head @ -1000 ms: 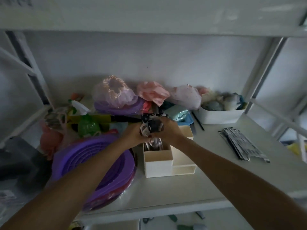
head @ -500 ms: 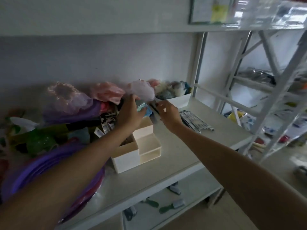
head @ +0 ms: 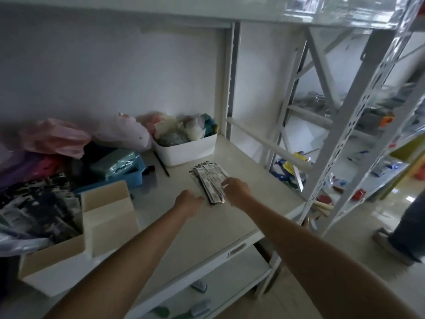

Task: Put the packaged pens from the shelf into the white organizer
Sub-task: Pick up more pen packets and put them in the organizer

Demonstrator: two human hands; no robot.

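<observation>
A flat pile of packaged pens [head: 208, 178] lies on the white shelf [head: 241, 217], near its right end. My right hand [head: 235, 191] rests on the pile's right side, fingers curled onto the packets; I cannot tell whether it grips one. My left hand [head: 187, 200] hovers just left of the pile's near end, fingers loosely bent, nothing in it. The white organizer [head: 108, 224] stands at the lower left, stepped in compartments; its tall left compartment holds several dark packets.
A white bin [head: 186, 150] of bagged items stands behind the pile. A blue tray [head: 128, 176] and plastic bags crowd the back left. A metal rack upright [head: 345, 125] rises at the shelf's right end. A person's leg [head: 407, 229] stands on the floor at far right.
The view has swung right. Both hands have left the organizer and travelled right to the pile of packaged pens; the right hand now touches it.
</observation>
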